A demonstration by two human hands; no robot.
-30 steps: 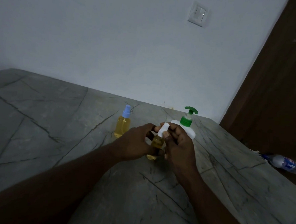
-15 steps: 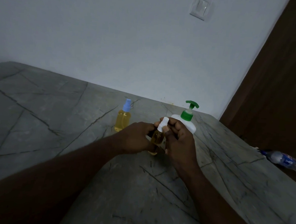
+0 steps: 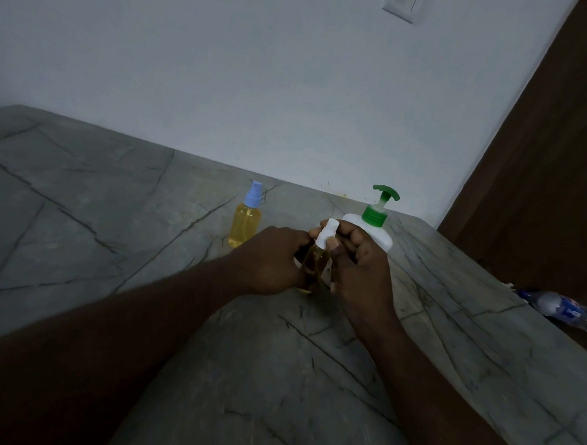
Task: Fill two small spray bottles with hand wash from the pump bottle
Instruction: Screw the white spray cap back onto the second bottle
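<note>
Between my hands stands a small spray bottle (image 3: 315,266) of yellow liquid with a white spray cap (image 3: 326,237). My left hand (image 3: 269,260) grips the bottle's body from the left. My right hand (image 3: 359,266) pinches the white cap with thumb and fingers. A second small spray bottle (image 3: 245,221), full of yellow liquid and topped with a light blue cap, stands alone behind my left hand. The white pump bottle (image 3: 375,226) with a green pump stands behind my right hand, its lower part hidden.
The grey marble counter (image 3: 114,247) runs to the white wall at the back. A dark wooden door (image 3: 543,167) is on the right. A plastic water bottle (image 3: 563,308) lies past the counter's right edge.
Both hands stay on the white-capped bottle, which sits slightly lower in the view as my head shifts. The other bottles have not moved.
</note>
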